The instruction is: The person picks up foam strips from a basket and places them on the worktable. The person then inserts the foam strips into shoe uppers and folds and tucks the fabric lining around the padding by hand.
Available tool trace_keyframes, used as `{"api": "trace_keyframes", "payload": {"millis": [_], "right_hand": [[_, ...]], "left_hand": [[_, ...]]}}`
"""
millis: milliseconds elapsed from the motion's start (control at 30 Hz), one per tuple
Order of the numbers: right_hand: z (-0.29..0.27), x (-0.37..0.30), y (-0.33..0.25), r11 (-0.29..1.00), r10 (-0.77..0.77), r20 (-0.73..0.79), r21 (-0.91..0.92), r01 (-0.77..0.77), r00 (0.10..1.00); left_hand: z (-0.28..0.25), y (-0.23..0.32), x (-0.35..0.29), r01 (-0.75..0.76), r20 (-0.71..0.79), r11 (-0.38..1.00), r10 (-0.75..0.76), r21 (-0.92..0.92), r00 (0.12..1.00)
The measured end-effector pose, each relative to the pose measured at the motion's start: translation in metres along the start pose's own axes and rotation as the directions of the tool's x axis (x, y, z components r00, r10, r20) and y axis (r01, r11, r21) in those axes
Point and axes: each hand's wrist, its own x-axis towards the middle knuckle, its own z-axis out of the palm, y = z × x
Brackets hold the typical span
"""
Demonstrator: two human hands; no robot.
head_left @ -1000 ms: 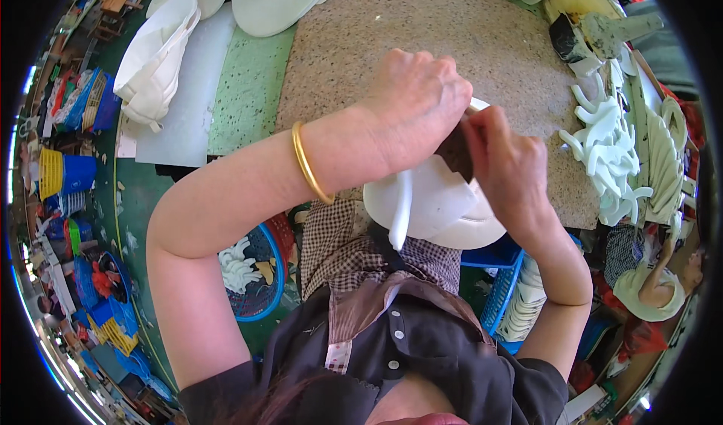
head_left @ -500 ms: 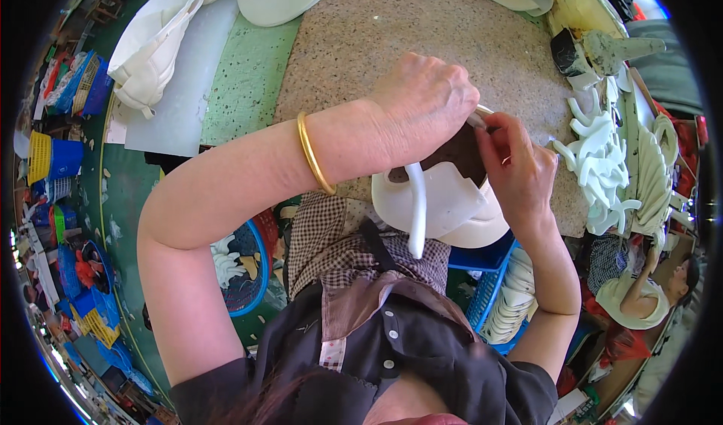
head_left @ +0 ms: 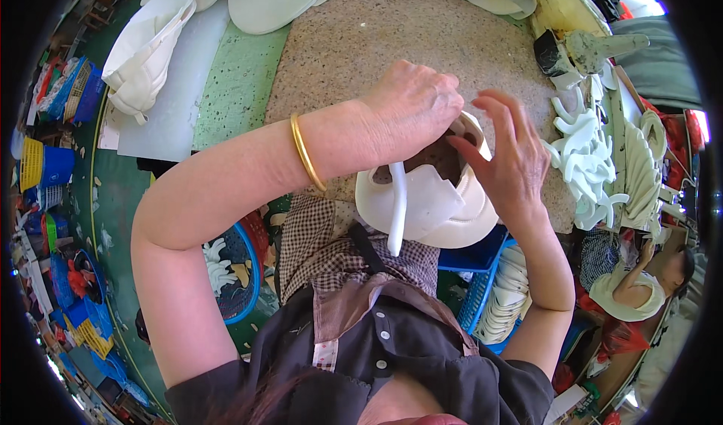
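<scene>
— Gripping anything, that left hand?

— It is curling its fingers closed over the top of the white moulded piece, at the near edge of the speckled stone table.

— And the right hand?

— It is hovering beside the piece with fingers spread, holding nothing. A white strap is hanging from the piece, over the checked cloth.

— Anything nearby?

— White forked parts are lying to the right.

Left hand closed over the rim of a white moulded shell (brown inside), right hand with spread fingers just beside it, speckled stone table underneath, white pieces piled at right.
</scene>
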Motion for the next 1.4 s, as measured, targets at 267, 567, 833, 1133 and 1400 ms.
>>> {"api": "trace_keyframes", "payload": {"millis": [267, 567, 833, 1133, 1400], "right_hand": [[0.006, 0.005, 0.021, 0.834, 0.433, 0.009, 0.374, -0.405, 0.901], [-0.043, 0.024, 0.017, 0.878, 0.417, 0.312, 0.104, -0.467, 0.854], [0.036, 0.038, 0.056, 0.727, 0.316, 0.091, 0.616, -0.303, 0.944], [0.008, -0.006, 0.041, 0.924, -0.198, 0.005, 0.334, 0.185, 0.980], [0.007, -0.012, 0.031, 0.919, -0.245, 0.018, 0.322, 0.226, 0.969]], "left_hand": [[-0.007, -0.021, 0.024, -0.053, 0.028, 0.992, 0.050, 0.116, 0.998], [0.035, -0.020, -0.056, 0.388, 0.214, 0.303, -0.476, -0.870, 0.853], [0.061, 0.010, 0.011, 0.324, -0.278, 0.931, -0.361, -0.170, 0.890], [-0.007, -0.020, -0.031, 0.430, 0.420, 0.340, -0.107, -0.836, 0.901], [-0.009, -0.014, -0.033, 0.471, 0.460, 0.375, -0.124, -0.799, 0.879]]}}
